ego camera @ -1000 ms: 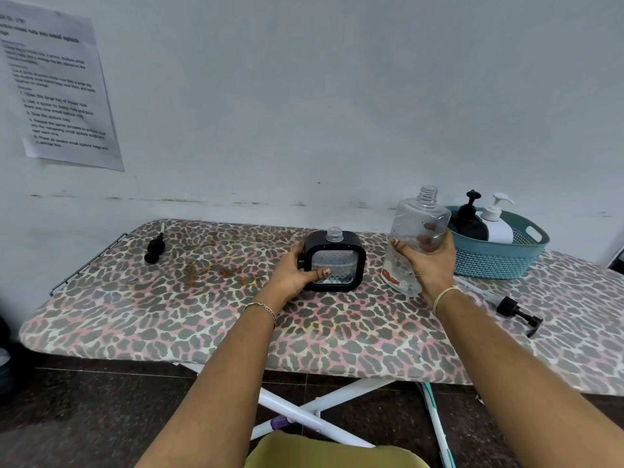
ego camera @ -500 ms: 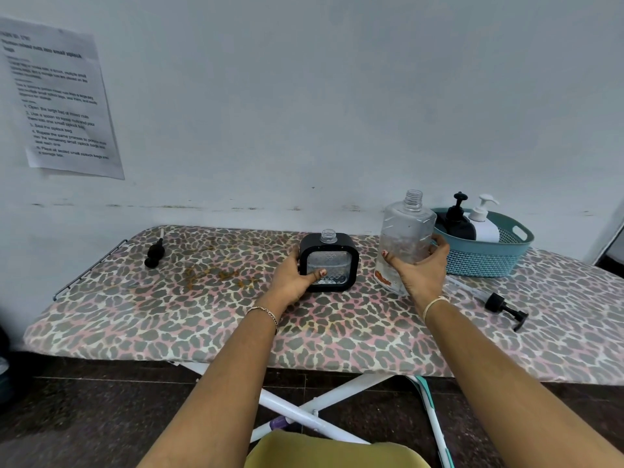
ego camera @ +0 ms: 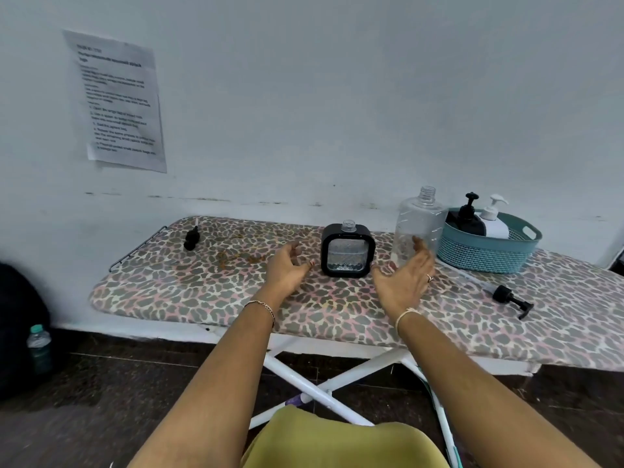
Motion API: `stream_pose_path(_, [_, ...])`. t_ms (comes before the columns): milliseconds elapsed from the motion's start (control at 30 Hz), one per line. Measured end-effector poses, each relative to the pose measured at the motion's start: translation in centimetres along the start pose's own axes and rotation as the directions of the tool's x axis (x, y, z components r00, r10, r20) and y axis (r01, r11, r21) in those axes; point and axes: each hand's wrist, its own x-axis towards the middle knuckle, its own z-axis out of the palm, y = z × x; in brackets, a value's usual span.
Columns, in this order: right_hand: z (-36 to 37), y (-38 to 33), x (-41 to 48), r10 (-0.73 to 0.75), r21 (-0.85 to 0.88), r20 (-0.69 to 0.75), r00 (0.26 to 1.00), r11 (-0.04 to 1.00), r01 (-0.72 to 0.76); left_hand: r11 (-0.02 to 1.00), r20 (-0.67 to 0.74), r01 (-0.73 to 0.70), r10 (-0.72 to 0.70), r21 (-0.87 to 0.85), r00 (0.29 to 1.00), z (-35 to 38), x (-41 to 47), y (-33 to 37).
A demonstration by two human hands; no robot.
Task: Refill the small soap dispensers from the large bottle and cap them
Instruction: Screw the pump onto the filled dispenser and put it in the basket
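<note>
Both hands were relaxed and empty: the left hand just beside the small square dispenser, the right hand near the large bottle. Both containers stood uncapped on the ironing board, with a small pump and a long pump lying loose. Two capped dispensers sat in the basket; capping this one seemingly remained.

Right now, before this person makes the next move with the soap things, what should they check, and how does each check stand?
1. The square dispenser stands upright on the ironing board: ok.
2. Its neck is capped: not ok, it is open.
3. The large bottle stands upright: ok, though uncapped.
4. The left hand and right hand are free: ok, both open and gripping nothing.
5. Caps are at hand: ok, the small black pump lies far left and the long-tube pump lies to the right.
6. Dispenser is full enough: cannot tell.
</note>
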Motion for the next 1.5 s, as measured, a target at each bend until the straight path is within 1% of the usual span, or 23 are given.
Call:
stream_pose_path(100, [2.3, -1.6, -2.3, -0.133, -0.058, 0.05, 0.99, 0.989, 0.136, 1.0, -0.073, 0.018, -0.02, -0.024, 0.997, -2.5, -0.7, -1.7])
stream_pose_path(167, [3.9, -2.9, -3.7, -0.272, -0.029, 0.055, 0.961, 0.961, 0.274, 0.999, -0.13, 0.04, -0.042, -0.021, 0.991, -4.4, -0.9, -3.2])
stream_pose_path(200, [4.6, -3.6, -4.5, -0.326, -0.023, 0.084, 0.942, 0.944, 0.329, 0.999, -0.167, 0.05, -0.052, -0.014, 0.985, -5.4, -1.0, -4.0])
stream_pose_path(300, [7.4, -5.5, -6.2, -0.418, -0.05, 0.26, 0.87, 0.894, 0.445, 0.994, -0.285, 0.098, -0.082, 0.043, 0.955, -8.6, -0.9, -6.0])
stream_pose_path(367, [9.3, -6.9, -6.8, -0.475, -0.037, 0.381, 0.793, 0.849, 0.527, 0.986, -0.346, 0.137, -0.097, 0.092, 0.933, -10.5, -0.5, -7.1])
stream_pose_path(400, [10.5, -7.9, -7.0, -0.506, -0.029, 0.438, 0.743, 0.818, 0.574, 0.981, -0.38, 0.155, -0.099, 0.119, 0.92, -11.5, -0.1, -7.7])
stream_pose_path(433, [11.5, -8.8, -7.1, -0.532, -0.031, 0.481, 0.697, 0.784, 0.619, 0.975, -0.405, 0.17, -0.1, 0.141, 0.909, -12.5, 0.4, -8.2])
stream_pose_path(500, [13.3, -10.4, -7.2, -0.554, -0.036, 0.538, 0.636, 0.738, 0.674, 0.965, -0.425, 0.197, -0.107, 0.174, 0.899, -14.0, 1.5, -9.1])
stream_pose_path(600, [15.6, -12.1, -6.7, -0.566, -0.042, 0.58, 0.586, 0.697, 0.716, 0.934, -0.449, 0.253, -0.119, 0.251, 0.885, -15.4, 3.8, -10.7])
stream_pose_path(700, [17.0, -13.1, -5.7, -0.568, -0.073, 0.612, 0.55, 0.652, 0.755, 0.884, -0.426, 0.292, -0.121, 0.364, 0.897, -16.0, 6.4, -12.1])
stream_pose_path(800, [17.9, -13.5, -4.3, -0.573, -0.095, 0.606, 0.552, 0.636, 0.766, 0.881, -0.416, 0.283, -0.111, 0.38, 0.903, -16.3, 8.8, -12.2])
stream_pose_path(833, [18.2, -13.7, -3.8, -0.571, -0.096, 0.6, 0.561, 0.645, 0.758, 0.869, -0.424, 0.308, -0.128, 0.388, 0.896, -16.4, 9.6, -12.2])
stream_pose_path(967, [18.8, -14.3, -2.4, -0.574, -0.087, 0.578, 0.58, 0.664, 0.743, 0.77, -0.47, 0.455, -0.23, 0.448, 0.852, -16.6, 11.7, -12.2])
stream_pose_path(1033, [19.0, -14.4, -1.8, -0.571, -0.091, 0.571, 0.59, 0.671, 0.736, 0.743, -0.491, 0.476, -0.228, 0.471, 0.841, -16.8, 12.3, -12.1])
stream_pose_path(1133, [19.1, -14.2, -1.1, -0.548, -0.09, 0.559, 0.622, 0.706, 0.703, 0.757, -0.509, 0.467, -0.209, 0.456, 0.835, -16.9, 12.8, -12.3])
stream_pose_path(1200, [19.0, -14.0, -0.8, -0.539, -0.096, 0.548, 0.64, 0.72, 0.688, 0.823, -0.521, 0.425, -0.19, 0.377, 0.832, -16.7, 12.7, -12.4])
stream_pose_path(1267, [18.5, -13.8, -0.6, -0.537, -0.093, 0.525, 0.661, 0.735, 0.671, 0.916, -0.518, 0.34, -0.189, 0.213, 0.834, -16.4, 12.2, -11.7])
stream_pose_path(1333, [18.0, -13.8, -0.4, -0.548, -0.079, 0.488, 0.679, 0.747, 0.66, 0.964, -0.462, 0.265, -0.224, 0.023, 0.858, -16.1, 11.9, -10.8])
stream_pose_path(1367, [17.6, -13.8, -0.3, -0.567, -0.057, 0.467, 0.679, 0.747, 0.663, 0.972, -0.419, 0.233, -0.226, -0.034, 0.88, -16.0, 11.6, -10.2])
stream_pose_path(1433, [16.7, -14.1, -0.2, -0.608, -0.006, 0.417, 0.676, 0.741, 0.671, 0.984, -0.332, 0.165, -0.177, -0.062, 0.927, -15.4, 10.7, -8.9])
stream_pose_path(1500, [15.6, -14.6, 0.1, -0.638, 0.016, 0.362, 0.679, 0.733, 0.68, 0.992, -0.264, 0.097, -0.116, -0.085, 0.958, -14.7, 9.8, -7.2])
